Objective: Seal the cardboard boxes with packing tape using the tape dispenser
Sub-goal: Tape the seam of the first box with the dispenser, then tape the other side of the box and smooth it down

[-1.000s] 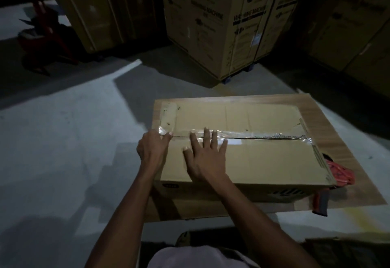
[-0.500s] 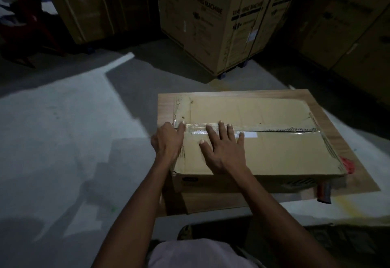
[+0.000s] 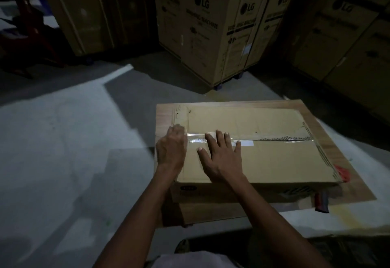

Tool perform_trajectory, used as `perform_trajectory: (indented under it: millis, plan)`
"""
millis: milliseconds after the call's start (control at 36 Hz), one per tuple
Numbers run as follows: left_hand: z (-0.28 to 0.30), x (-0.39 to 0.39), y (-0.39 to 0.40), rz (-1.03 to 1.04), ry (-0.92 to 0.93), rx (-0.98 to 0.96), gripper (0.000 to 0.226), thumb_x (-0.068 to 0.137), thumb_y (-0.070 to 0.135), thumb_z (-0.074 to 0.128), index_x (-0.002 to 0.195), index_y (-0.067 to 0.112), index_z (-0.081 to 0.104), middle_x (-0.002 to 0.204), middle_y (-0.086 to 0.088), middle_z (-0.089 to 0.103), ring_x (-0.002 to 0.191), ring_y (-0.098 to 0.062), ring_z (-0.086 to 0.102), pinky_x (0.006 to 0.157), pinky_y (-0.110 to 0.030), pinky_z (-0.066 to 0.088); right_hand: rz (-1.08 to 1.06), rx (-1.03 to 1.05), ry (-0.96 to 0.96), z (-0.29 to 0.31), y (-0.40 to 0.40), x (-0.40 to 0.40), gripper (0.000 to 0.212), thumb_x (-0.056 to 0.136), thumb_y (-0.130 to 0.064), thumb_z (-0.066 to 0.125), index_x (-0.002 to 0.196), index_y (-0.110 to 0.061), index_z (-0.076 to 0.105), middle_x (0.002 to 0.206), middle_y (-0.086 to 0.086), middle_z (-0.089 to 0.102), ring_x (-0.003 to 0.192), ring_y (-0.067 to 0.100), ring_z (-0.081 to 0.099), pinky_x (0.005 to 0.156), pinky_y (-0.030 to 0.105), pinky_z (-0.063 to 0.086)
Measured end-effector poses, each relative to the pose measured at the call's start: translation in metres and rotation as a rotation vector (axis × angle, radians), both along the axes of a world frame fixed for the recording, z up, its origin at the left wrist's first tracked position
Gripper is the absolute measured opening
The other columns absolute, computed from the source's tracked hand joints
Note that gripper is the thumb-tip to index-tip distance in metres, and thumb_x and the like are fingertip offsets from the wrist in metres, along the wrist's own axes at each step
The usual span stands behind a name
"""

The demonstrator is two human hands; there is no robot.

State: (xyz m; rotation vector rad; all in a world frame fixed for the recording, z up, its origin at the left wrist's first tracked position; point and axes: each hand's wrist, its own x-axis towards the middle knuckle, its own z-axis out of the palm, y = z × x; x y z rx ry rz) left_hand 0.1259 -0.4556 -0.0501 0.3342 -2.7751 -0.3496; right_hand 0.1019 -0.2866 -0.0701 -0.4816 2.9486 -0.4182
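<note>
A flat cardboard box (image 3: 263,158) lies on a low wooden board (image 3: 348,185) on the grey warehouse floor (image 3: 63,141), filling the centre-right of the head view. A strip of clear packing tape (image 3: 274,140) runs along the top seam from the 9 o'clock edge toward 3 o'clock. The right hand (image 3: 221,158) lies flat on the lid, its fingers (image 3: 219,139) straight and spread, their tips pressing on the tape. The left hand (image 3: 172,151) sits at the box's 9 o'clock edge, just beside the right hand, its fingers bent down over the corner where the tape begins; whether they pinch the tape end cannot be told in the dim light. At about 4 o'clock from the box, mostly hidden behind its corner, a red tape dispenser (image 3: 344,173) rests on the board with its dark handle showing below, and neither hand touches it. Tall LG washing machine cartons (image 3: 211,25) stand at 12 o'clock, well apart from the box.
</note>
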Motion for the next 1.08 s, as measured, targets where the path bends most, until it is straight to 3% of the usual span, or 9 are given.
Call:
perform_trajectory:
  millis: [139, 194, 278, 361, 472, 667, 806, 944, 1083]
  plan:
    - [-0.008, 0.000, -0.004, -0.159, 0.009, -0.069, 0.037, 0.101, 0.048, 0.051, 0.106, 0.019, 0.074, 0.104, -0.002, 0.073, 0.087, -0.018, 0.068, 0.075, -0.031, 0.052, 0.015, -0.039, 0.000, -0.002, 0.002, 0.001, 0.074, 0.100, -0.072, 0.008, 0.165, -0.037, 0.018, 0.176, 0.001, 0.005, 0.162, 0.025, -0.002, 0.125, 0.060, -0.008]
    - [-0.010, -0.001, -0.005, -0.189, 0.005, -0.123, 0.043, 0.102, 0.049, 0.047, 0.110, 0.016, 0.073, 0.110, -0.005, 0.073, 0.103, -0.020, 0.067, 0.111, -0.045, 0.042, -0.021, -0.188, 0.002, 0.002, 0.003, -0.001, 0.072, 0.101, -0.066, 0.016, 0.159, -0.028, 0.037, 0.171, 0.004, 0.028, 0.161, 0.027, 0.016, 0.126, 0.059, -0.003]
    - [-0.008, 0.000, 0.003, -0.157, -0.127, -0.195, 0.050, 0.107, 0.047, 0.034, 0.130, 0.014, 0.064, 0.133, -0.007, 0.066, 0.128, -0.023, 0.056, 0.125, -0.052, 0.014, -0.179, -0.574, -0.001, 0.011, 0.011, -0.003, 0.044, 0.106, -0.041, 0.046, 0.136, -0.015, 0.067, 0.133, 0.009, 0.070, 0.131, 0.032, 0.059, 0.125, 0.060, 0.025]
    - [-0.005, 0.004, 0.021, -0.133, -0.193, -0.188, 0.048, 0.108, 0.043, 0.034, 0.137, 0.012, 0.057, 0.140, -0.008, 0.060, 0.133, -0.025, 0.050, 0.123, -0.049, 0.011, -0.329, -0.906, 0.032, 0.018, 0.023, 0.006, 0.021, 0.104, -0.018, 0.058, 0.109, -0.014, 0.078, 0.094, -0.001, 0.077, 0.094, 0.024, 0.073, 0.091, 0.060, 0.058]
    - [0.000, 0.017, 0.055, -0.139, -0.295, -0.142, 0.063, 0.106, 0.055, 0.030, 0.148, 0.010, 0.045, 0.154, -0.016, 0.044, 0.144, -0.033, 0.037, 0.123, -0.053, 0.010, -0.366, -1.041, 0.112, 0.019, 0.049, 0.022, 0.021, 0.104, -0.013, 0.061, 0.098, -0.027, 0.076, 0.081, -0.019, 0.074, 0.077, 0.008, 0.073, 0.068, 0.045, 0.066]
    - [0.004, 0.043, 0.137, -0.278, -0.289, -0.035, 0.052, 0.107, 0.047, 0.028, 0.143, 0.018, 0.051, 0.156, -0.009, 0.043, 0.145, -0.028, 0.034, 0.123, -0.054, 0.007, -0.489, -1.106, 0.178, 0.020, 0.140, 0.042, 0.029, 0.104, -0.015, 0.062, 0.096, -0.041, 0.074, 0.092, -0.011, 0.078, 0.089, 0.009, 0.076, 0.064, 0.034, 0.066]
    - [0.011, 0.040, 0.211, -0.397, -0.249, -0.027, 0.047, 0.107, 0.044, 0.033, 0.135, 0.016, 0.058, 0.147, -0.010, 0.052, 0.136, -0.030, 0.043, 0.120, -0.049, 0.023, -0.579, -1.081, 0.266, 0.026, 0.215, 0.040, 0.020, 0.105, -0.012, 0.059, 0.109, -0.023, 0.075, 0.094, -0.010, 0.077, 0.087, 0.008, 0.076, 0.062, 0.022, 0.061]
    - [0.012, 0.030, 0.278, -0.524, -0.008, 0.135, 0.024, 0.101, 0.026, 0.055, 0.098, 0.010, 0.073, 0.102, -0.008, 0.070, 0.095, -0.026, 0.062, 0.085, -0.040, 0.049, -0.720, -1.014, 0.327, 0.017, 0.289, 0.031, 0.020, 0.105, -0.014, 0.057, 0.112, -0.021, 0.075, 0.090, -0.009, 0.075, 0.089, 0.010, 0.075, 0.082, 0.024, 0.058]
    - [0.009, 0.017, 0.332, -0.532, 0.083, 0.233, 0.020, 0.099, 0.021, 0.058, 0.086, 0.013, 0.071, 0.081, -0.005, 0.068, 0.071, -0.022, 0.063, 0.066, -0.039, 0.051, -0.875, -0.869, 0.421, -0.005, 0.358, 0.027, 0.021, 0.102, -0.014, 0.058, 0.100, -0.012, 0.079, 0.086, -0.001, 0.071, 0.079, 0.006, 0.064, 0.077, 0.033, 0.052]
